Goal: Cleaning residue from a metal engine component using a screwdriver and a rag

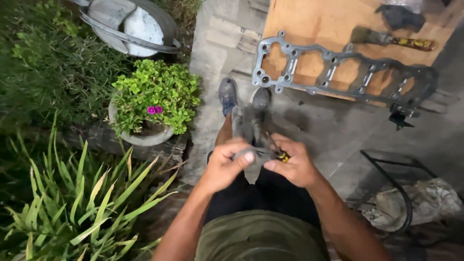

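Your left hand (pixel 226 164) is clenched on a grey rag (pixel 251 133), pinching it over your lap. Your right hand (pixel 292 164) grasps the rag and a yellow-handled tool (pixel 282 156). Farther right, a metal gasket (pixel 338 67) lies along the board (pixel 319 24) edge.

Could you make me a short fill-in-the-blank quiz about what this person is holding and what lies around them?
1. Both hands, the left hand and the right hand, grip a grey ____.
2. The metal frame with many holes lies on a ____ board.
3. The potted plant shows small ____ flowers.
4. The paintbrush lies ____ the metal frame in the picture.

Missing words: cloth; wooden; purple; above
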